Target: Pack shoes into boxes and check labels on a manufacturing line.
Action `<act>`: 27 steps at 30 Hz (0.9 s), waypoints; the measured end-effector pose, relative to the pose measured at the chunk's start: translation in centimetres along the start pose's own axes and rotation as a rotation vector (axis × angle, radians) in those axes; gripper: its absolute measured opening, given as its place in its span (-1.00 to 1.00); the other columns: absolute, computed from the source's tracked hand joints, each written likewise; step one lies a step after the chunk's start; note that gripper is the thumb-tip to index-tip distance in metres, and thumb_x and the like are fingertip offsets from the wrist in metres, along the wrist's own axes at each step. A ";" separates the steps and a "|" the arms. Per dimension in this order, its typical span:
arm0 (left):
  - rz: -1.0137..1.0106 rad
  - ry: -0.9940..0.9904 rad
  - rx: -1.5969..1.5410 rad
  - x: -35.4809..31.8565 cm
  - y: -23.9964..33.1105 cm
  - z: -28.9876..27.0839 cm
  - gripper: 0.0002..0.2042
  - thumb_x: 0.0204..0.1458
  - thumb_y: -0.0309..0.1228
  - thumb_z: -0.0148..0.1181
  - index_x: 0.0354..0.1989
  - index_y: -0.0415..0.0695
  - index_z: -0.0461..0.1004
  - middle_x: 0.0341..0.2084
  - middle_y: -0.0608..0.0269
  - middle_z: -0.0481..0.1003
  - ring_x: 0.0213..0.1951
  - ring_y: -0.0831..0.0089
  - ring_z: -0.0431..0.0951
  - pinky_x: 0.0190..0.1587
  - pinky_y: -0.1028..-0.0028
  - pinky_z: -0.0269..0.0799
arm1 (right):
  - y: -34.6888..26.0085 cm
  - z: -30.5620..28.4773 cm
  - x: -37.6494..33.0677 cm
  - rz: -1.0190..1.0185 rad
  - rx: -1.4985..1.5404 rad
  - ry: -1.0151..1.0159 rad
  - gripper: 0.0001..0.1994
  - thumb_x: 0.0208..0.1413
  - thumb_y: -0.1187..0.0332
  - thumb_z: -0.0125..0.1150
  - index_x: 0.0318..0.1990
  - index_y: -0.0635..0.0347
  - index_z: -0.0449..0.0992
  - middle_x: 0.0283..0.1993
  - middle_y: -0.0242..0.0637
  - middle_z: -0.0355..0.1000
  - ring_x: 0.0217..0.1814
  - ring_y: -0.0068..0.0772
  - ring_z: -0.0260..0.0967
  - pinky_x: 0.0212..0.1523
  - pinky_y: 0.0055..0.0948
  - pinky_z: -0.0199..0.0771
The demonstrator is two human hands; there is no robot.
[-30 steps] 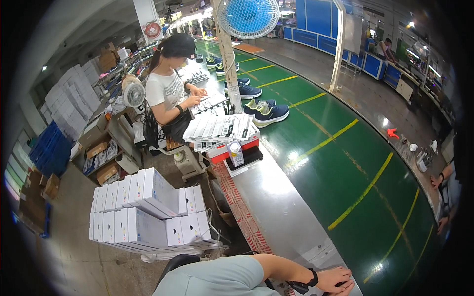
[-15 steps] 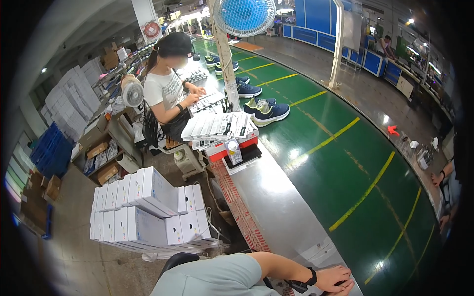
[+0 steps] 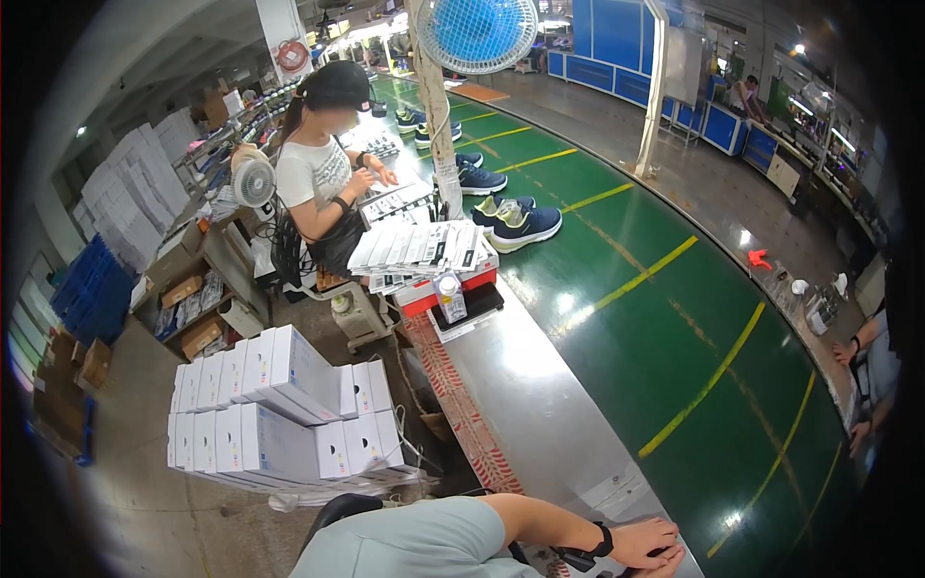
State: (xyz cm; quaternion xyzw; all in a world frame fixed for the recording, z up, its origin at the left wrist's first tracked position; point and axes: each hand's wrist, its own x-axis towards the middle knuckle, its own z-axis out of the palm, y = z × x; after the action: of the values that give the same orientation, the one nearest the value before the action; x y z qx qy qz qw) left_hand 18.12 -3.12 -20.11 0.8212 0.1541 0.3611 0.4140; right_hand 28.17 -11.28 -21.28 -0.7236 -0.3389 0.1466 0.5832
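At the lower right, my left hand, with a dark band on its wrist, rests by the edge of the metal bench. Its fingers are bent and pressed together. A small dark patch shows under them, but I cannot make out what it is. Pressed close below it is part of what looks like my right hand, cut off by the lower edge with its fingers mostly hidden. The green conveyor belt with yellow stripes runs beside the bench. Farther up the belt stand several navy sports shoes.
White boxes are stacked at the left. Printed papers lie on a red box, next to a small bottle. A seated co-worker handles a sheet. A blue fan hangs overhead. Another person's hand is across the belt.
My view has shifted slightly, so the whole scene sits a little to the left. My hands keep their place on the bench. The seated co-worker's hands have lifted off the sheet somewhat.
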 end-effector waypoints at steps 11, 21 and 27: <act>-0.071 -0.046 0.018 0.6 0.5 -2.4 -0.69 0.10 -0.22 0.16 -0.18 -0.26 0.50 -0.10 -0.09 0.47 -0.02 -0.05 0.46 0.06 0.13 0.38 | 0.0 1.7 0.7 -0.026 -0.136 0.028 -0.70 0.39 0.22 -0.03 -0.35 0.22 0.41 -0.49 -0.20 0.42 -0.49 -0.30 0.31 -0.44 -0.27 0.35; -0.008 -0.070 0.055 0.7 0.3 -1.1 -0.62 0.14 -0.21 0.24 -0.02 -0.27 0.51 -0.02 -0.04 0.45 0.00 -0.03 0.47 0.09 0.15 0.38 | -1.1 0.5 0.5 -0.072 -0.292 0.107 -0.71 0.39 0.22 -0.01 -0.34 0.23 0.41 -0.44 -0.02 0.46 -0.44 0.03 0.41 -0.39 -0.16 0.39; 0.000 -0.060 0.067 0.6 0.6 -1.2 -0.63 0.13 -0.21 0.24 -0.04 -0.26 0.52 -0.01 -0.03 0.46 0.02 -0.02 0.46 0.12 0.16 0.38 | -1.6 0.7 0.2 -0.108 -0.294 0.125 -0.68 0.40 0.20 -0.03 -0.35 0.25 0.41 -0.49 0.02 0.43 -0.50 -0.01 0.38 -0.43 -0.18 0.37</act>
State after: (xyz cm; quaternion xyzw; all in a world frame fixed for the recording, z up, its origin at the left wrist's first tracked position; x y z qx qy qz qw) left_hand 17.62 -2.50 -18.86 0.8452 0.1538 0.3308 0.3906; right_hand 27.41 -10.46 -19.97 -0.7896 -0.3583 0.0184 0.4979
